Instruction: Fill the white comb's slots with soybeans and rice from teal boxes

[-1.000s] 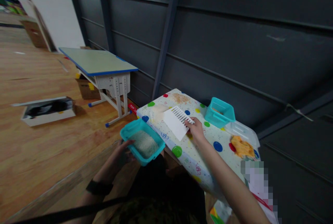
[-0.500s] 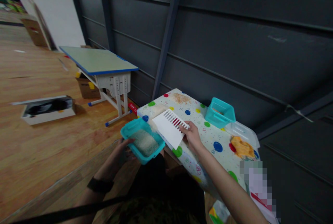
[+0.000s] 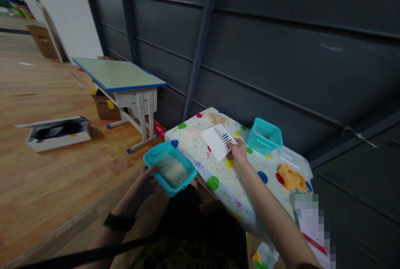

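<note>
My left hand (image 3: 149,180) is closed on the near left rim of a turquoise plastic box (image 3: 191,174), thumb inside. White rice (image 3: 173,170) partly fills the box, which is tilted beside the table's front left edge. In my right hand (image 3: 238,151) is a flat white slotted scraper (image 3: 215,143), gripped at its slotted end above the table. A thin patch of white rice (image 3: 191,135) lies left of the scraper, and light brown grains (image 3: 218,118) are spread near the far corner of the table.
The table has a dotted cloth (image 3: 203,158). On its right stand a second turquoise box (image 3: 265,135) with something brown inside, a clear lid (image 3: 292,160) and an orange cloth (image 3: 292,177). A dark panelled wall (image 3: 268,65) rises behind; a desk (image 3: 120,74) stands left.
My right hand has moved the scraper away from the box, up and to the right over the table. The box in my left hand has barely moved.
</note>
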Available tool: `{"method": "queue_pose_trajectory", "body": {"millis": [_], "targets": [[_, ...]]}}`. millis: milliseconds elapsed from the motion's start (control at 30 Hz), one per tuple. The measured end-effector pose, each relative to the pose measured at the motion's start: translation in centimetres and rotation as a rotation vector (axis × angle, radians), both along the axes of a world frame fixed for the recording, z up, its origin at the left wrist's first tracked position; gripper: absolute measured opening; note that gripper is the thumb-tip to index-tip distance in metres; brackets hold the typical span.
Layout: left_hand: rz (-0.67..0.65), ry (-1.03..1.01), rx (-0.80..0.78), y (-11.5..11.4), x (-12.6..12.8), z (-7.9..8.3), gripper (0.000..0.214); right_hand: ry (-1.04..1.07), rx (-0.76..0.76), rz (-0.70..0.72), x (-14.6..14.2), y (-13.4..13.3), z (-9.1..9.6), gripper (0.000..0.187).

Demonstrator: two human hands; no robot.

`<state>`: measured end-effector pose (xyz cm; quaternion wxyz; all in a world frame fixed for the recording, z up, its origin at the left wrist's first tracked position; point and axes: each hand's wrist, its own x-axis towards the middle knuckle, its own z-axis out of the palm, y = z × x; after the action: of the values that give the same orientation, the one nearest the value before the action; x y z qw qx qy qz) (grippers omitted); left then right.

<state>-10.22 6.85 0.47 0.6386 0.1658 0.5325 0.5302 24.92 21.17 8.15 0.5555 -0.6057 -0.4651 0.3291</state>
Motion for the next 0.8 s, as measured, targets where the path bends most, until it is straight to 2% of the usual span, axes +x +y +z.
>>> {"method": "queue_pose_trajectory", "body": {"millis": [100,267,567,667,800], "targets": [[-0.002,0.005,-0.015,-0.1,-0.1,0.3,0.061,0.078,-0.078,0.014,-1.6,-0.6,0.0,0.040],[0.009,-0.014,0.010,-0.3,0.0,0.6,0.057,0.162,-0.104,0.176,-3.5,-3.1,0.1,0.044],[0.039,-0.046,-0.008,0.1,0.1,0.4,0.060,0.079,-0.104,0.312,-4.9,-5.7,0.3,0.045],[0.039,-0.036,-0.011,-0.1,0.1,0.4,0.051,0.094,-0.063,0.281,-3.9,-5.0,0.7,0.048],[0.040,-0.032,0.016,-0.2,0.0,0.5,0.044,0.113,0.012,0.086,-1.1,-1.8,1.4,0.051]]}}
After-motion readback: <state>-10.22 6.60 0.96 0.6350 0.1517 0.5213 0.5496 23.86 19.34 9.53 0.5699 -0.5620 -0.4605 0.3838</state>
